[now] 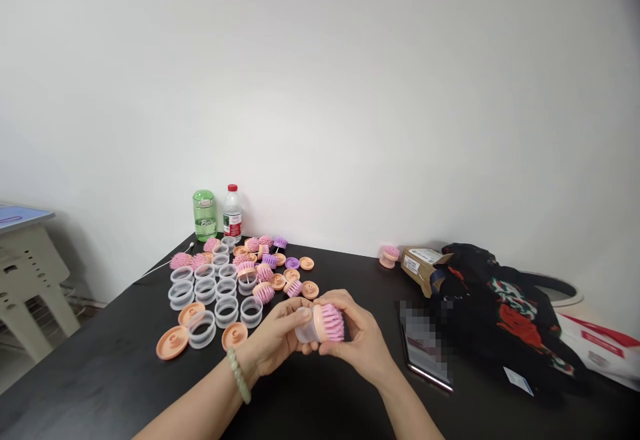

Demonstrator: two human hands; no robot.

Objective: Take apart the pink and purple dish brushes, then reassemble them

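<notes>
My left hand (273,340) and right hand (359,333) grip a pink scrub brush (331,322) firmly, its clear cup (306,327) apparently square to the head.

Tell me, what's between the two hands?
In the head view, a clear plastic cup with a pink bristly brush head sits between the left hand and right hand.

Rubbery pink bristles (332,321) are seen above a smooth translucent plastic cup (306,327), over a matt black tabletop (100,387).
</notes>
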